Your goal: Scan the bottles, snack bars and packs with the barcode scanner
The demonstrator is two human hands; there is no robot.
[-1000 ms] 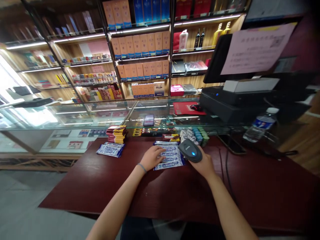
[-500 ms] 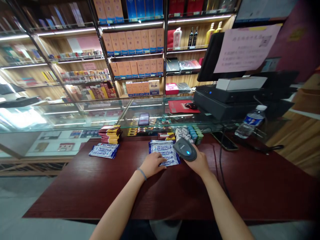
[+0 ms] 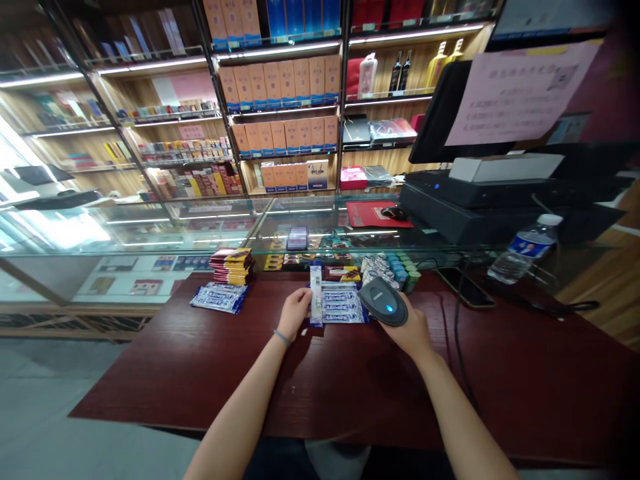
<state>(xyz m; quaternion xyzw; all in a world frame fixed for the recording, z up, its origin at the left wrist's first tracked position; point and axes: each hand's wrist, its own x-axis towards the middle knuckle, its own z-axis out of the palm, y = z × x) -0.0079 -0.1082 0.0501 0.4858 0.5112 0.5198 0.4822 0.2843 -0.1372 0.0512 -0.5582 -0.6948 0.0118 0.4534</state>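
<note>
My left hand (image 3: 295,313) pinches one blue-and-white snack packet (image 3: 317,297), turned upright so its barcode side shows. Right of that packet, several like packets (image 3: 343,305) lie in a row on the dark red table. My right hand (image 3: 409,333) is closed around a dark barcode scanner (image 3: 384,303) with a blue light on top. The scanner's head is just beyond the right end of the row, angled toward it. To the left are a small pile of similar packets (image 3: 219,297) and a stack of red-and-yellow packs (image 3: 232,266).
Behind the row are a red-and-yellow pack (image 3: 343,274) and silver, blue and green rolls (image 3: 390,269). A phone (image 3: 466,287), a cable (image 3: 457,320) and a water bottle (image 3: 526,249) are on the right. A glass counter (image 3: 210,233) borders the table's far edge.
My left hand has lifted one packet from the row and stood it on end, barcode side showing. The scanner stays in my right hand. The whole view has shifted slightly.
</note>
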